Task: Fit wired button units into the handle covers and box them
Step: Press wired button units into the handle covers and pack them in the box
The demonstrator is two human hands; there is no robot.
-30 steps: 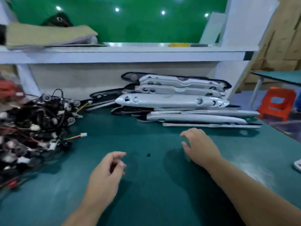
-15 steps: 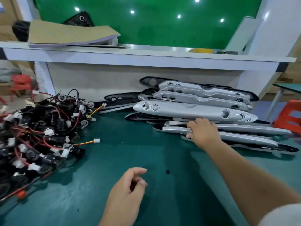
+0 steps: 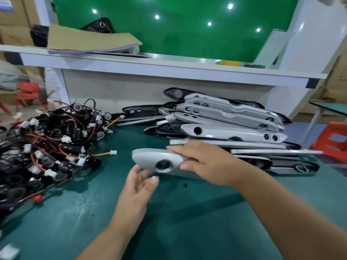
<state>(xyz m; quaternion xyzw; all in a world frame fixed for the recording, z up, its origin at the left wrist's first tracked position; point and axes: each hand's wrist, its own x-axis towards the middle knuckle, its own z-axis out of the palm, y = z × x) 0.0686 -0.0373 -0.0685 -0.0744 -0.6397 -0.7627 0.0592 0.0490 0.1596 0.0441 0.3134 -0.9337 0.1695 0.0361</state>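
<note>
My right hand (image 3: 204,162) grips a silver handle cover (image 3: 155,162) with a round hole, held just above the green table (image 3: 169,222). Its left end points toward the wire pile. My left hand (image 3: 139,184) is open under that end, fingertips touching or nearly touching the cover's lower edge. A stack of silver and black handle covers (image 3: 225,124) lies behind my right hand. A tangled heap of black wired button units (image 3: 43,147) with red wires and white plugs fills the table's left side.
A white shelf (image 3: 169,70) runs across the back with cardboard sheets (image 3: 90,42) on it, in front of a green panel. A small black bit (image 3: 185,185) lies on the table. Red stools (image 3: 332,143) stand at the right and far left.
My right hand has taken one silver cover from the front of the stack and pulled it left and toward me. My left hand rose to meet its free end.
</note>
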